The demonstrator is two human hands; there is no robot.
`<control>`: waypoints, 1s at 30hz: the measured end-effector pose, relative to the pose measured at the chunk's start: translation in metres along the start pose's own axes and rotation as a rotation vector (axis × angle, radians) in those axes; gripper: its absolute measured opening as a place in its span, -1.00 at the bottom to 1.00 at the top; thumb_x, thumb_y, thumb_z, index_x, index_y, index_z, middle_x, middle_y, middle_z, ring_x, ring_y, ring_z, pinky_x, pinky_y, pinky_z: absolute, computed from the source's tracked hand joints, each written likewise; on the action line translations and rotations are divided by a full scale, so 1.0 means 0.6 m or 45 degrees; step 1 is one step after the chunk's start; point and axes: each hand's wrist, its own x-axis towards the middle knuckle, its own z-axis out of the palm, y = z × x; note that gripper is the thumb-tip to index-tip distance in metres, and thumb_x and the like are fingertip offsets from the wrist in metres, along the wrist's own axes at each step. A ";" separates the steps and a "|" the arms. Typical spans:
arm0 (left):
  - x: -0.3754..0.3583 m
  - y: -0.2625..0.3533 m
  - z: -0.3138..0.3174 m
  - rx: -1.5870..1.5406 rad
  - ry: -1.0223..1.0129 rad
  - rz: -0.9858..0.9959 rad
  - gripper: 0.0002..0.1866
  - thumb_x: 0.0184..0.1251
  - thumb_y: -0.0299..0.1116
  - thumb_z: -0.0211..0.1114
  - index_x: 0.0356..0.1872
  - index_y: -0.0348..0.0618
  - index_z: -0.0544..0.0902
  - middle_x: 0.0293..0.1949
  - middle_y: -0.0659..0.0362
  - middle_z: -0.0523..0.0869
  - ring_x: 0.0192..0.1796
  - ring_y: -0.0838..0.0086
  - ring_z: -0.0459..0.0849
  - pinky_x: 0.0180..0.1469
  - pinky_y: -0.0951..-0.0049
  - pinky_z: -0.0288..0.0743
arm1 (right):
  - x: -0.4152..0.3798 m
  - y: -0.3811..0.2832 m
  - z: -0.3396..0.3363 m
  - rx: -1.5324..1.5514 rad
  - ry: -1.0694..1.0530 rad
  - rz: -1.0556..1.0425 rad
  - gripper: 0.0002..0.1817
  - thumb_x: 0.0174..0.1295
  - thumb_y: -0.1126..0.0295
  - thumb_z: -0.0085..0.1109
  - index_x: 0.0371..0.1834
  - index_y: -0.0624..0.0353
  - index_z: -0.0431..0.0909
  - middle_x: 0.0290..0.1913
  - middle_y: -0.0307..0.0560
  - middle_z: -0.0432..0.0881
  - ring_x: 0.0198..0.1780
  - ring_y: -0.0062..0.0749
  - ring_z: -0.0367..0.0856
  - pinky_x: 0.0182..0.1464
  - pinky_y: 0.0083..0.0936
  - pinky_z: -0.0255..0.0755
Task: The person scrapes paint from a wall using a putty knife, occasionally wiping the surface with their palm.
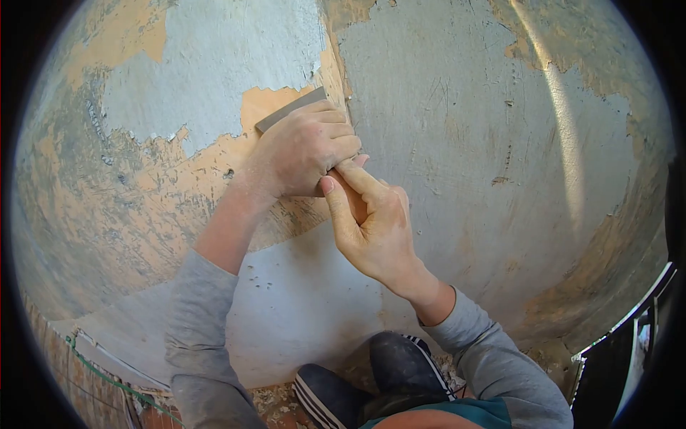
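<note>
At the upright seam (333, 61) between two wall faces: one flat, straight-edged grey metal scraper (289, 111), its exposed edge slanting from lower left to upper right, the upper end just beside the seam. Beneath its upper left side, one bare orange-tan patch (261, 102), bordered by peeling pale grey paint (207, 68). One left hand (309, 146), closed over the scraper and gripping it, the blade projecting beyond the knuckles; this was the nearer hand. One right hand (379, 222), below and to the right, farther from the exposed edge, fingers bent closed against the left; whether it also held the scraper could not be told. Handle, if any: hidden. Also present: two grey long sleeves (204, 307), dark trousers with white stripes (329, 393), and one thin green cord (93, 368) at lower left.
</note>
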 end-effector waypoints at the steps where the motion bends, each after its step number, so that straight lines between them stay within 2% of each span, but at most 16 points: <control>1: -0.001 -0.002 0.000 -0.003 -0.002 0.003 -0.67 0.23 -0.35 0.44 -0.60 -0.14 0.45 -0.59 0.18 0.48 -0.42 0.30 0.50 -0.25 0.31 0.46 | 0.000 0.000 0.005 0.051 0.005 0.021 -0.92 0.37 0.43 0.27 -0.27 0.20 0.64 -0.72 0.06 0.39 -0.73 -0.09 0.32 -0.48 -0.31 0.19; 11: -0.011 -0.024 0.010 0.017 0.005 0.101 -0.77 0.06 -0.38 0.40 -0.58 -0.14 0.48 -0.57 0.22 0.52 -0.41 0.32 0.51 -0.26 0.33 0.49 | 0.002 -0.007 0.018 0.106 0.077 0.092 -0.92 0.36 0.49 0.25 -0.23 0.29 0.65 -0.67 0.15 0.44 -0.70 -0.02 0.47 -0.55 -0.34 0.29; 14: -0.005 -0.026 0.003 -0.012 -0.011 0.074 -0.77 0.00 -0.37 0.41 -0.57 -0.13 0.48 -0.56 0.21 0.53 -0.40 0.32 0.52 -0.26 0.33 0.50 | 0.013 -0.013 0.012 0.104 0.055 0.081 -0.90 0.38 0.49 0.23 -0.22 0.31 0.65 -0.65 0.16 0.47 -0.71 -0.23 0.47 -0.54 -0.37 0.29; 17: -0.009 -0.022 0.002 0.001 -0.093 0.065 -0.77 -0.06 -0.37 0.42 -0.57 -0.13 0.48 -0.56 0.21 0.53 -0.38 0.31 0.53 -0.25 0.33 0.50 | 0.002 -0.006 0.018 0.212 0.022 0.194 -0.88 0.42 0.48 0.19 -0.18 0.33 0.66 -0.61 0.16 0.50 -0.66 -0.46 0.48 -0.51 -0.43 0.32; 20: -0.010 -0.031 0.003 0.034 -0.154 0.121 -0.76 -0.11 -0.38 0.42 -0.58 -0.12 0.47 -0.56 0.22 0.52 -0.36 0.30 0.53 -0.23 0.32 0.51 | -0.004 0.009 0.045 0.379 0.141 0.146 -0.86 0.44 0.48 0.17 -0.12 0.33 0.67 -0.59 0.13 0.53 -0.60 -0.57 0.48 -0.47 -0.47 0.36; 26: -0.013 -0.036 0.007 0.041 -0.142 0.127 -0.72 -0.18 -0.36 0.41 -0.60 -0.11 0.40 -0.55 0.22 0.52 -0.36 0.28 0.52 -0.20 0.32 0.52 | -0.008 0.013 0.048 0.413 0.160 0.127 -0.84 0.45 0.49 0.15 -0.07 0.36 0.67 -0.56 0.01 0.58 -0.52 -0.67 0.48 -0.41 -0.52 0.40; 30: -0.006 -0.040 0.007 0.052 -0.168 0.142 -0.70 -0.19 -0.34 0.41 -0.61 -0.11 0.38 -0.56 0.23 0.51 -0.37 0.27 0.51 -0.20 0.32 0.51 | 0.003 0.010 0.041 0.411 0.127 0.160 -0.84 0.46 0.49 0.14 -0.08 0.38 0.66 -0.53 0.00 0.58 -0.45 -0.69 0.46 -0.36 -0.53 0.40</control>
